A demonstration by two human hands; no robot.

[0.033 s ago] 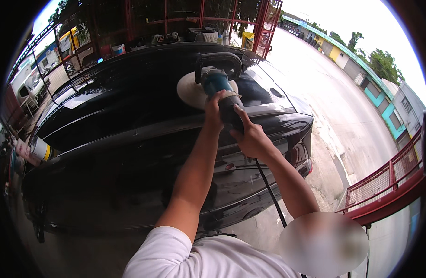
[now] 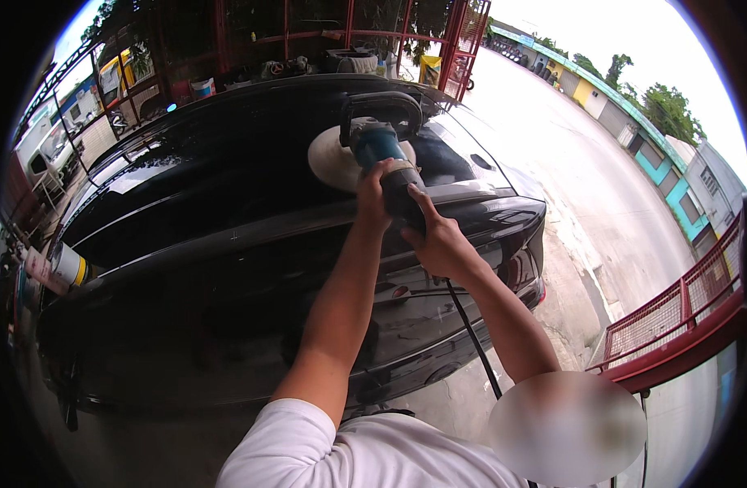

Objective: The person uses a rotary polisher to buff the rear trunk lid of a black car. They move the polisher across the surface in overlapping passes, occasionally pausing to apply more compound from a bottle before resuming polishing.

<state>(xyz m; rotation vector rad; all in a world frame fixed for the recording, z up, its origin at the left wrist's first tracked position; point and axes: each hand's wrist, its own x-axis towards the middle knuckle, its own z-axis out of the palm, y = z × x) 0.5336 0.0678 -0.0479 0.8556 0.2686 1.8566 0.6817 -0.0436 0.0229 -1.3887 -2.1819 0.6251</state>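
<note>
Clamped on a teal-and-black rotary polisher (image 2: 379,148) by both bare hands, the tool is held out at arm's length over the roof (image 2: 243,154) of a black car (image 2: 186,325). Its body is wrapped by the left hand (image 2: 374,193) just behind the teal housing, while its dark rear grip is enclosed by the right hand (image 2: 446,246), set nearer the wearer. No hand is placed on the black loop handle (image 2: 381,99) at the front. The pale round buffing pad (image 2: 328,159) is laid against the roof toward the rear window, partly hidden by the machine; whether it is spinning cannot be told. A black power cord (image 2: 475,346) is trailed from the tool past the right forearm.

The work is judged to be under way, with one patch near the rear of the roof being treated. A deep gloss is shown along much of the roof and on the near side, but whether that shine is owed to finished buffing or simply to dark paint cannot be settled. A whitish haze is seen beside the pad; whether it is residue left to be cleared or reflected daylight is not made clear.
</note>
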